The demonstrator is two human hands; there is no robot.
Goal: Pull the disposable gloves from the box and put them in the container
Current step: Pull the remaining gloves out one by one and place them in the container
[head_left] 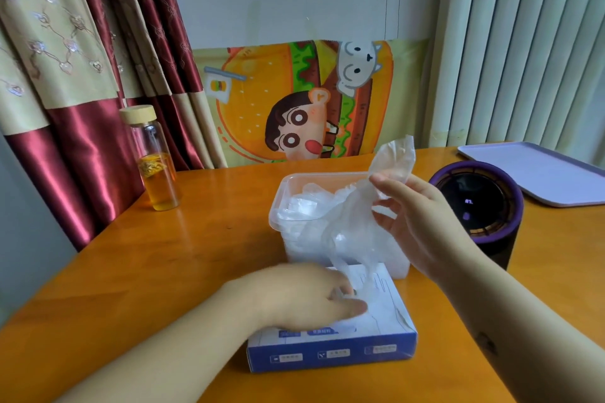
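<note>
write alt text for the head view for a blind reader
The right hand pinches a clear glove trailing up from a blue box, in front of a clear container holding more gloves. The blurred left hand rests on the box. A bottle and purple cylinder stand on the table.

This looks like a room in a home, not a workplace. Heavy dark red satin and beige embroidered curtains point(82, 42) hang at ten o'clock. At twelve o'clock a bright cartoon cloth of a burger, a boy and a white dog point(294, 101) covers the lower wall. Pale vertical ribbed slats point(523, 42) stand at two o'clock. The glossy orange-brown wooden desk point(196, 255) carries household things: a clear glass bottle with a bamboo lid and yellow drink point(157, 160) at ten o'clock, a lilac plastic tray point(537, 173) at two o'clock, and a purple cylindrical appliance with a dark top point(478, 206) at three o'clock.
</note>
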